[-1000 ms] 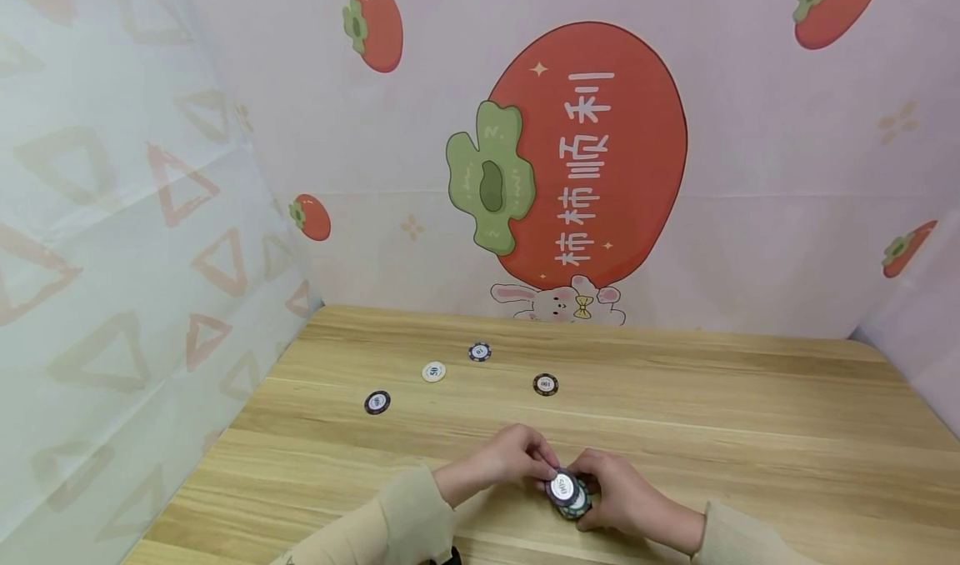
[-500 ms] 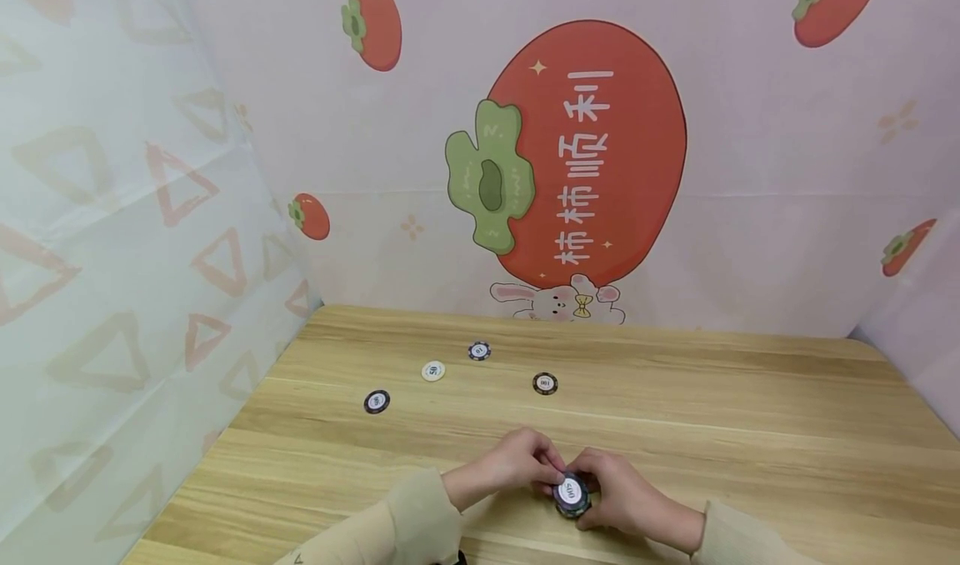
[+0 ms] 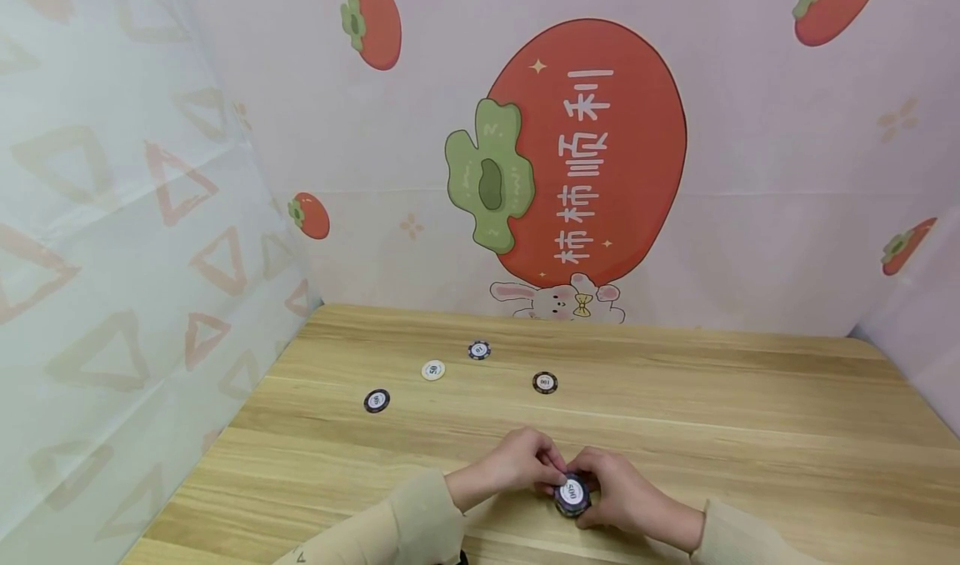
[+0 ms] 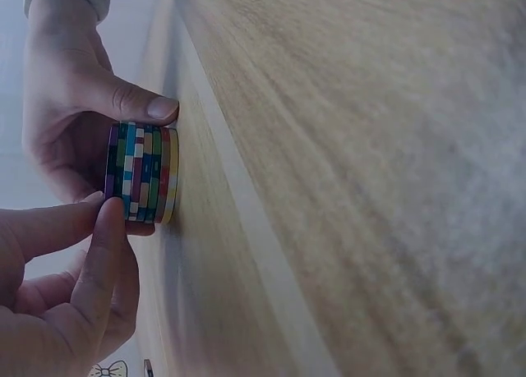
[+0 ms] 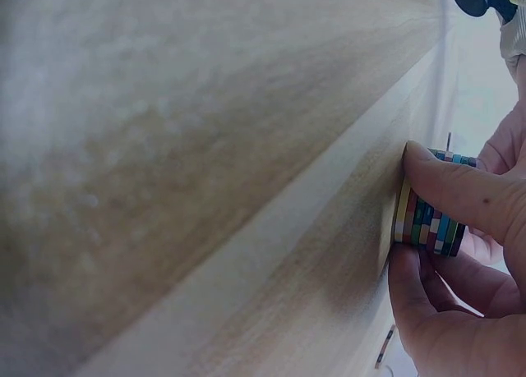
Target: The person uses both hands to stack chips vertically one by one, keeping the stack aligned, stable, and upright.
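Note:
A poker chip (image 3: 572,493) marked 500 lies on top of a stack of poker chips (image 4: 146,173), aligned with the chips below. My left hand (image 3: 522,460) pinches that top chip at its edge between thumb and finger. My right hand (image 3: 621,492) grips the stack from the right, thumb on the near side and fingers on the far side. From the side, in both wrist views, the stack shows several bands of different colours and stands on the wooden table (image 3: 750,432). In the head view the lower chips are mostly hidden by the top one.
Loose chips lie flat farther back: a dark one (image 3: 377,401) at left, a white one (image 3: 432,370) marked 50, a blue-edged one (image 3: 479,350) and a black one (image 3: 545,382) marked 100. A patterned backdrop (image 3: 772,173) stands behind the table.
My left hand has shifted slightly right, bringing the 500 chip from an offset position to line up over the stack. The right hand has hardly moved.

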A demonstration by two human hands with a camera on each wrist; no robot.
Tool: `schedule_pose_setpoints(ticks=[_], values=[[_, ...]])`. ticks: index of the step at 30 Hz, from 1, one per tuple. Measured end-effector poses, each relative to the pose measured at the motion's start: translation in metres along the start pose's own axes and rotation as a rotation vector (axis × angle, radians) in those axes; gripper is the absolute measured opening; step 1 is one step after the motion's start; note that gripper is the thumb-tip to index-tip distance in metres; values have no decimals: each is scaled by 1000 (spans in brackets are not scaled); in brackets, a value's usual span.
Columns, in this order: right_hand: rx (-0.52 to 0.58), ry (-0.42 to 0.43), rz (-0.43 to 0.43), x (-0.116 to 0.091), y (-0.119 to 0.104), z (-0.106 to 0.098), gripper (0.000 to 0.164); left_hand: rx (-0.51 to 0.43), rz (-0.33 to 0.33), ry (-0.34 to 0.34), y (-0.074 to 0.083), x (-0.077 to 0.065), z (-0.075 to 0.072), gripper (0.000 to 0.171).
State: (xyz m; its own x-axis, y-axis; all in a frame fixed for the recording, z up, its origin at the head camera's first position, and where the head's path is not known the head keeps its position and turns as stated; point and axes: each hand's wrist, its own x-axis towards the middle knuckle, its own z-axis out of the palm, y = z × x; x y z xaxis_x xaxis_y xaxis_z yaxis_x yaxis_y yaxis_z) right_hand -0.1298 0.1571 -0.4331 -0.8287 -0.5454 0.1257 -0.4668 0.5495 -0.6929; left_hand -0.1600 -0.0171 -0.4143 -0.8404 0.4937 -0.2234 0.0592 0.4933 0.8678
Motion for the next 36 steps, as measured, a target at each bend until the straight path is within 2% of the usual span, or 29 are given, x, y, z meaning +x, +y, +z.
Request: schedule_pose_setpoints(ticks=[12,20,29,36], values=[[-1,-14,6,1,0,-1,47,31,6,-11,1,0,-1,9],[-45,-9,-8,1,-1,-1,47,203,72,-33,5,4,-11,9],[-68,-22,-72,3,2,-3,46,398,135,-32,3,15,-26,7],[-31,-119,-55,8,0,-10,44,436,113,0,0,27,-38,8]])
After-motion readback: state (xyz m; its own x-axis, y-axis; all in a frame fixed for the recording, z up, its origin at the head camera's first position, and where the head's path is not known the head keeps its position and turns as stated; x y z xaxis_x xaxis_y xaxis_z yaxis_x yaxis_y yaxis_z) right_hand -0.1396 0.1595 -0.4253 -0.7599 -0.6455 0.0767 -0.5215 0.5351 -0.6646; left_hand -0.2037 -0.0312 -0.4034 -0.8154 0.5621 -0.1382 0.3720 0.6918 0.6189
